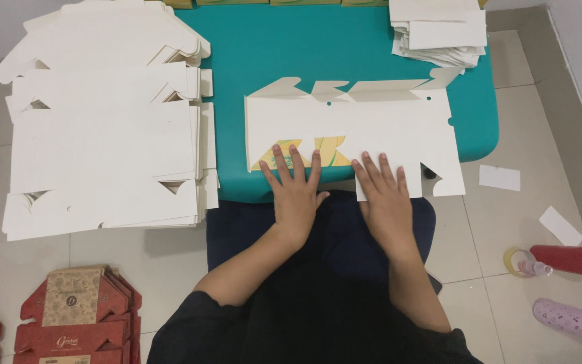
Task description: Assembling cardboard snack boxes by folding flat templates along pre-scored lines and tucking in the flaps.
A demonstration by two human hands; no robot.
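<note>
A flat white die-cut carton blank (365, 128) lies unprinted side up on the teal table (304, 47). Its near flap is folded over, showing a yellow and green printed face (304, 149). My left hand (296, 192) rests flat, fingers spread, on that folded flap at the table's near edge. My right hand (385, 199) lies flat on the blank's near edge just to the right. Neither hand grips anything.
A tall stack of white carton blanks (102, 128) fills the left side. Smaller white card pieces (439, 30) are piled at the table's far right. Red printed cartons (79, 317) lie on the floor at lower left. Paper scraps (500, 177), a tape roll (516, 259) and a red object (574, 261) are on the right.
</note>
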